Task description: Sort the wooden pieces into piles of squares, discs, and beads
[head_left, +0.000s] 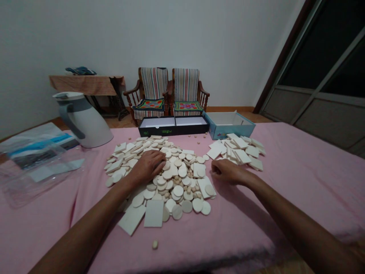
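A large heap of pale wooden pieces [178,191], round discs, rectangular tiles and small pebble-like bits, spreads over the middle of the pink cloth. My left hand [148,165] lies on the left part of this heap, fingers stretched over the discs and slightly bent; nothing shows in its grasp. To the right is my right hand [226,171], its fingers curled in just in front of a smaller pile of rectangular wooden tiles [242,154]. Whatever those fingers may hold is hidden. Two larger tiles [154,213] lie at the heap's near edge.
Behind the heap stand a black divided box [173,130] and a light-blue open box [232,129]. At left are a white jug [89,125] and clear plastic packaging [42,171]. One small wooden bit [155,244] lies near the front edge. Two chairs [169,91] stand beyond the table.
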A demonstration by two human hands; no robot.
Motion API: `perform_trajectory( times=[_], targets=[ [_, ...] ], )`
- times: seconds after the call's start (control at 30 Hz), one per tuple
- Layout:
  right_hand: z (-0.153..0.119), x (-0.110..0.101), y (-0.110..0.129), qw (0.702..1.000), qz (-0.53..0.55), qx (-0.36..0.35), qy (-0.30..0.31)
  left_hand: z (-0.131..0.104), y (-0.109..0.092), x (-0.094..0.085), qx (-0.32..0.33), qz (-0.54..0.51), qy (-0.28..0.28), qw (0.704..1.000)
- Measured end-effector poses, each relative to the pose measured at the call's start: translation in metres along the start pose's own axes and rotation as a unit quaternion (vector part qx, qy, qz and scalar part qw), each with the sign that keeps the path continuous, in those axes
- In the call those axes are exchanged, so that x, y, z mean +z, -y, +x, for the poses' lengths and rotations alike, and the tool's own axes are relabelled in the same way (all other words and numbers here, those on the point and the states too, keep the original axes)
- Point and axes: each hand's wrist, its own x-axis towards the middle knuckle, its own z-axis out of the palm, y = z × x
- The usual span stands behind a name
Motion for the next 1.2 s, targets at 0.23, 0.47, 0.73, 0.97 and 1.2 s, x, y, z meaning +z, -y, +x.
perform_trajectory(
  times=[0.23,0.47,0.73,0.97,1.2],
  targets=[
    [0.008,0.004,0.022,0.980,0.096,-0.086,-0.149,-0.003,0.000,-0.003,0.011,-0.038,-0.020,0.999],
    [-0.034,0.044,0.077,0.933,0.219,-0.268,-0.101,-0.011,-0.003,-0.015,-0.049,-0.063,-0.105,0.991],
    [-0.056,0.061,0.121,0.919,0.207,-0.331,-0.052,-0.017,0.004,-0.011,-0.070,-0.051,-0.116,0.990],
    [-0.038,0.052,0.082,0.919,0.225,-0.271,-0.179,-0.023,-0.022,-0.042,-0.039,-0.168,-0.068,0.983],
    [-0.017,0.051,0.024,0.917,0.224,-0.150,-0.293,-0.062,-0.085,-0.077,0.043,-0.240,0.220,0.944]
  ],
)
